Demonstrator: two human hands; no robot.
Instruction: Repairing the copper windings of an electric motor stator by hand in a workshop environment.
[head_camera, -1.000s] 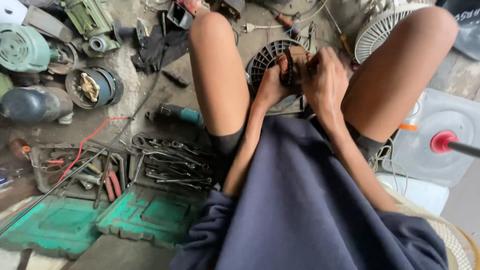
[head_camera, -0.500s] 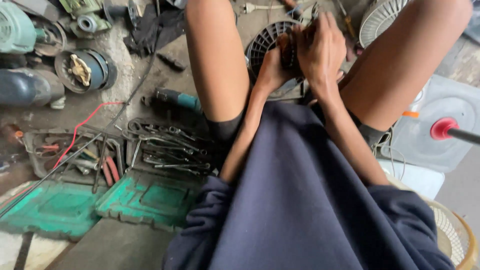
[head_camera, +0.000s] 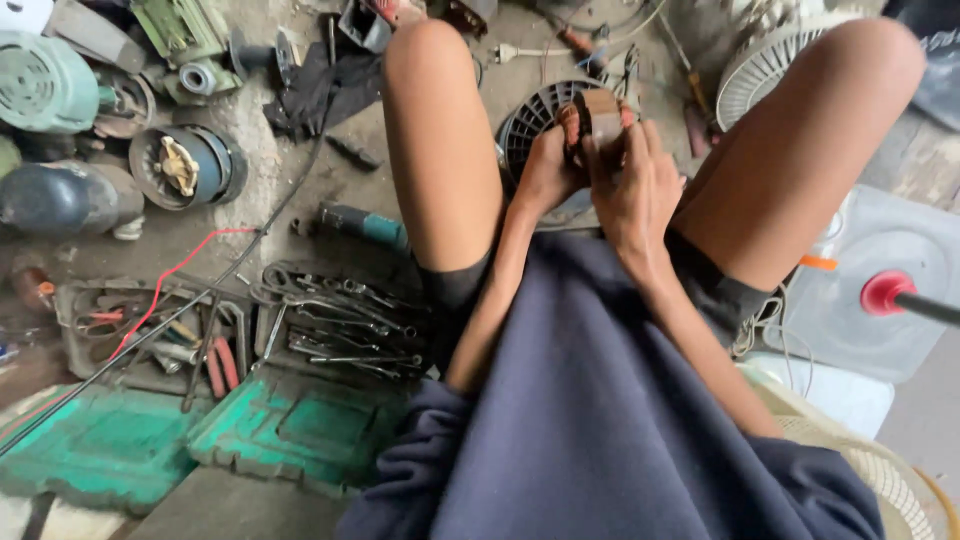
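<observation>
Head view, looking down between the knees of a seated person: we see both hands raised together over a dark slotted fan guard (head_camera: 532, 125) that lies on the floor. The left hand (head_camera: 548, 165) and the right hand (head_camera: 632, 185) close around a small brownish block (head_camera: 598, 115), seemingly a motor part; the fingers (head_camera: 570, 125) of the left curl tightly against its near side, while those of the right wrap its other face, so both hands hold it, clear of the floor and just above the guard. We judge the block rigid, dense for its size, and possibly greasy; any windings on it would be delicate, so it is best gripped by its solid outer faces, as here. To the left lie a spread of wrenches (head_camera: 335, 320), a green moulded tool case (head_camera: 290, 425) and a round motor housing (head_camera: 185, 165); a white fan grille (head_camera: 765, 60) lies at upper right.
</observation>
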